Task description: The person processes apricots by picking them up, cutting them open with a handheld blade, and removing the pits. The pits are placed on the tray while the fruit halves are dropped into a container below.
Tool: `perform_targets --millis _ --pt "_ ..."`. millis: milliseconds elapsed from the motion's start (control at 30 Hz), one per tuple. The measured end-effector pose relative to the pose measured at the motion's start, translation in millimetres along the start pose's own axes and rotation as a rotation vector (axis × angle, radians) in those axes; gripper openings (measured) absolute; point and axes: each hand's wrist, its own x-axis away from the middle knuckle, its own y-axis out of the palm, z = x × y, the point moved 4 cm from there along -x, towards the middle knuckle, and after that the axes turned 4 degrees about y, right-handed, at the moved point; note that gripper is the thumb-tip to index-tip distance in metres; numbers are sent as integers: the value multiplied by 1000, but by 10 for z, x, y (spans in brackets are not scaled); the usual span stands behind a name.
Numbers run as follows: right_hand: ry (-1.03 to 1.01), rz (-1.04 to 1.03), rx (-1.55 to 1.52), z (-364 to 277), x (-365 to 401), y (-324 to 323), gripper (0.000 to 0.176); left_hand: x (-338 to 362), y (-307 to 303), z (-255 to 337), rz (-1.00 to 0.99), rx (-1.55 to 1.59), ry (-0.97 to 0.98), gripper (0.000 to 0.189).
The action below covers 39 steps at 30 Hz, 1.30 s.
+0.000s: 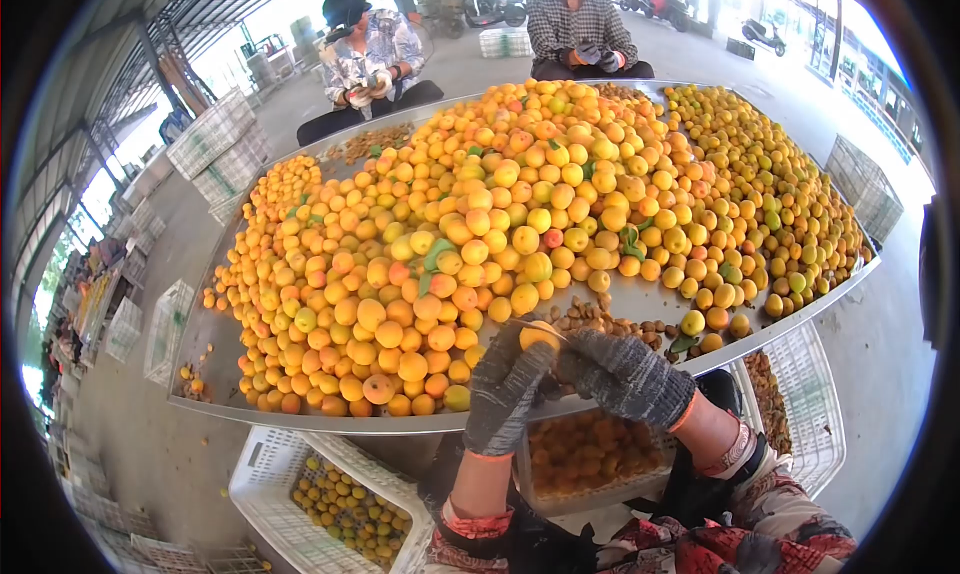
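My left hand [504,386], in a dark grey knit glove with an orange cuff edge, is closed around an apricot [539,335] above the near edge of the metal table [400,423]. My right hand [630,379], gloved alike, meets it from the right with its fingers pinched together beside the fruit. Whatever those fingers hold is hidden or too small to name. Just beyond both hands lies a patch of brown pits [590,319]. A large heap of orange apricots [430,274] covers much of the tabletop, with a few green leaves [437,254] among them.
Below the table edge stand a white crate [262,474] of greenish fruit, a crate of orange fruit pieces [595,454] and a crate of brown pits [815,404]. Greener fruit [770,194] lies at the right. Two people [368,59] sit across the table. Stacked crates [215,144] stand left.
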Motion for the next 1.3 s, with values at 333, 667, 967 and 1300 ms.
perform_targets --millis 333,667,967,1300 --pt "-122 452 199 -117 7 263 41 -2 30 -233 215 311 -234 52" --pt "-343 395 310 -152 19 46 38 -8 5 -112 170 181 -36 41" --pt "-321 332 235 -131 -52 -53 35 -52 -48 -22 60 38 63 41" --pt "-219 508 187 -140 -99 221 28 -28 -63 -21 257 -8 119 36"
